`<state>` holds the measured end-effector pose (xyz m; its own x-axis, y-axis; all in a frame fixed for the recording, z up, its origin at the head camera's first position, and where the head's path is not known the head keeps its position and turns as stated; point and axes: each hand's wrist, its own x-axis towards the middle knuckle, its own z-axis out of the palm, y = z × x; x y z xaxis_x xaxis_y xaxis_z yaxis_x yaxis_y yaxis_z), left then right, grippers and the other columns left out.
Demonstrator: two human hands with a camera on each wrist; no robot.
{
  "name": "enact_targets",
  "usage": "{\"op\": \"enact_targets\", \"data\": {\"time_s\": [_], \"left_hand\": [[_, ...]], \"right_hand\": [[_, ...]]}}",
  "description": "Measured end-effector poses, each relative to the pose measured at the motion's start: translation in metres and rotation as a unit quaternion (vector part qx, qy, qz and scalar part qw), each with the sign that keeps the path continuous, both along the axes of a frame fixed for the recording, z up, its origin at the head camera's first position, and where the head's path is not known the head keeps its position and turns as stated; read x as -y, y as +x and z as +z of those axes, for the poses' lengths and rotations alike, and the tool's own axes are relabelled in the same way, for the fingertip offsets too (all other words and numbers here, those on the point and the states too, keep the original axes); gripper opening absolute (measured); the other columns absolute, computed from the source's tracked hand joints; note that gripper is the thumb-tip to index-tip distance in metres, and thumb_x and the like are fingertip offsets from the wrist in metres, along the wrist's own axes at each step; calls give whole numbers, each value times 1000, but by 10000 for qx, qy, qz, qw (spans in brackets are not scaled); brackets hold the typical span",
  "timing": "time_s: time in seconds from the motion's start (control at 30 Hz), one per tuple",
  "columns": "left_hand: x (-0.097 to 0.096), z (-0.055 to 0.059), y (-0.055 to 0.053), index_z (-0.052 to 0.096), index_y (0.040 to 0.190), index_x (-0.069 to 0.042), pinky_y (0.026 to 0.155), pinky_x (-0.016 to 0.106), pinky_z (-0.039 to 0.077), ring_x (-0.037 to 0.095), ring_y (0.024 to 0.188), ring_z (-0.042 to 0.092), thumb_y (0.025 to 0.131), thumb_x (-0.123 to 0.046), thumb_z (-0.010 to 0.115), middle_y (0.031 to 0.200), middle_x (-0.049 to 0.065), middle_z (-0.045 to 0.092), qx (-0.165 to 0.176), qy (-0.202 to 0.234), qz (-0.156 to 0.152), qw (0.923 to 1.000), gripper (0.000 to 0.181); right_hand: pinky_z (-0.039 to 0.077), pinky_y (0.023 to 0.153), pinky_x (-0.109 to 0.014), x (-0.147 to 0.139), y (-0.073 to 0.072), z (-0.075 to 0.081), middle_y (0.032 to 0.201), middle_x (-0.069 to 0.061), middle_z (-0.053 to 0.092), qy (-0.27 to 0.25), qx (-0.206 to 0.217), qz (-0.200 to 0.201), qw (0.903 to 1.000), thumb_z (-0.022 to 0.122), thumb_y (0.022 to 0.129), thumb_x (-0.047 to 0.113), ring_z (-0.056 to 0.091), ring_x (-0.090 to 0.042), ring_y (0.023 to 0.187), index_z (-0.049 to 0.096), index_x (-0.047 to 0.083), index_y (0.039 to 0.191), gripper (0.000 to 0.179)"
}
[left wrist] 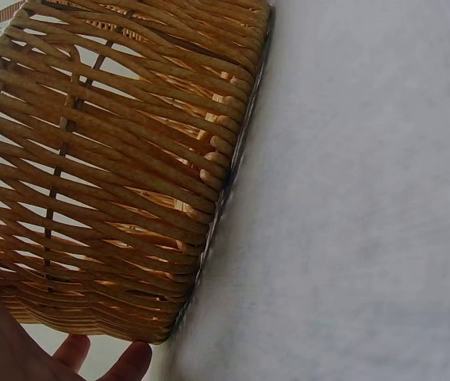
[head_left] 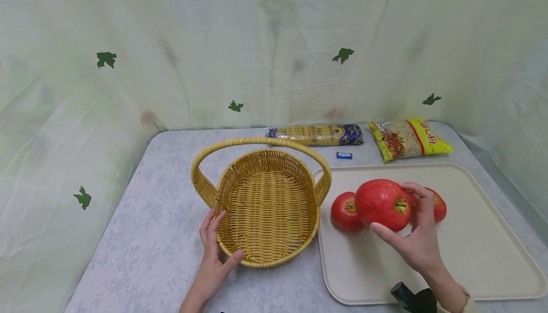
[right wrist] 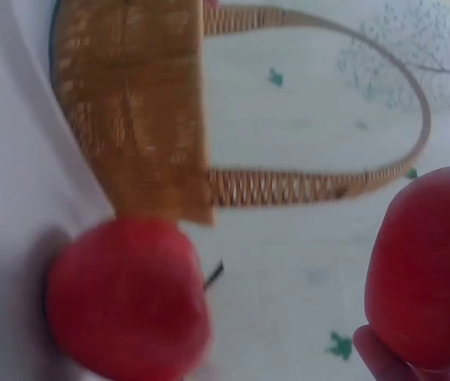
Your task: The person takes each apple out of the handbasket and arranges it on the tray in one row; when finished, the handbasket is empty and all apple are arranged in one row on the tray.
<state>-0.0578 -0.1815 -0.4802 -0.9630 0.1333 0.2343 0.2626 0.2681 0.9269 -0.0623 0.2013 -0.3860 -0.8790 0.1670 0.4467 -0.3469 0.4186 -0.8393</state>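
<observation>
A round wicker basket (head_left: 269, 213) with a tall arched handle stands on the table, with nothing in it. At its near left edge my left hand (head_left: 214, 256) holds the rim, fingertips over the left side and thumb at the front. The left wrist view shows two fingertips (left wrist: 133, 361) low beside the woven outer wall (left wrist: 121, 159). My right hand (head_left: 421, 241) grips a red apple (head_left: 381, 203) between thumb and fingers, raised over the tray. Behind it, another apple (head_left: 346, 212) lies at the tray's left side, and one more (head_left: 439, 206) is partly hidden by the hand.
The beige tray (head_left: 484, 256) fills the right of the table, close beside the basket. Along the back lie a pack of noodles (head_left: 314, 135), a small blue packet (head_left: 344, 155) and a yellow food bag (head_left: 408, 139). A patterned curtain (head_left: 274, 51) hangs behind.
</observation>
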Motion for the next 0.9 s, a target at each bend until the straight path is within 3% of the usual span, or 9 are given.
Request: {"op": "enact_targets", "data": {"time_s": [0.3, 0.53, 0.7, 0.77, 0.9], "left_hand": [[-1, 2, 0, 18, 150, -15, 92, 77, 2, 30, 137, -11, 80, -1, 68, 152, -3, -10, -86, 48, 20, 9999, 87], [-1, 0, 0, 19, 150, -14, 91, 77, 3, 31, 137, -9, 78, 0, 68, 152, -2, -9, -151, 41, 53, 9999, 88], [-1, 1, -1, 19, 150, -14, 91, 78, 3, 31, 137, -10, 78, 1, 68, 152, -1, -9, -175, 30, 22, 9998, 89], [-1, 0, -1, 18, 150, -13, 91, 78, 2, 31, 137, -10, 78, 1, 68, 153, -1, -9, -189, 41, 21, 9998, 89], [0, 0, -1, 19, 150, -13, 91, 77, 3, 30, 137, -10, 78, 1, 68, 152, -1, -9, -169, 49, 41, 9998, 89]], "right_hand": [[40, 81, -14, -46, -11, -6, 127, 12, 43, -22, 16, -1329, 9911, 74, 68, -9, 38, -13, 117, 37, 11, 137, 81], [40, 81, -13, -87, -17, -25, 131, 7, 44, 104, 279, -2293, 9729, 76, 77, 8, 40, -7, 112, 36, 21, 139, 76], [37, 75, -14, -105, -18, -27, 127, 9, 44, 135, 534, -2785, 9589, 73, 81, 15, 39, -4, 105, 35, 23, 140, 71], [34, 71, -13, -117, -20, -34, 126, 10, 44, 121, 502, -2920, 9550, 72, 82, 17, 38, -3, 104, 36, 23, 139, 68], [35, 73, -11, -154, -31, -63, 130, 11, 44, 317, 464, -3141, 9477, 74, 82, 25, 37, -2, 108, 35, 30, 140, 70]]}}
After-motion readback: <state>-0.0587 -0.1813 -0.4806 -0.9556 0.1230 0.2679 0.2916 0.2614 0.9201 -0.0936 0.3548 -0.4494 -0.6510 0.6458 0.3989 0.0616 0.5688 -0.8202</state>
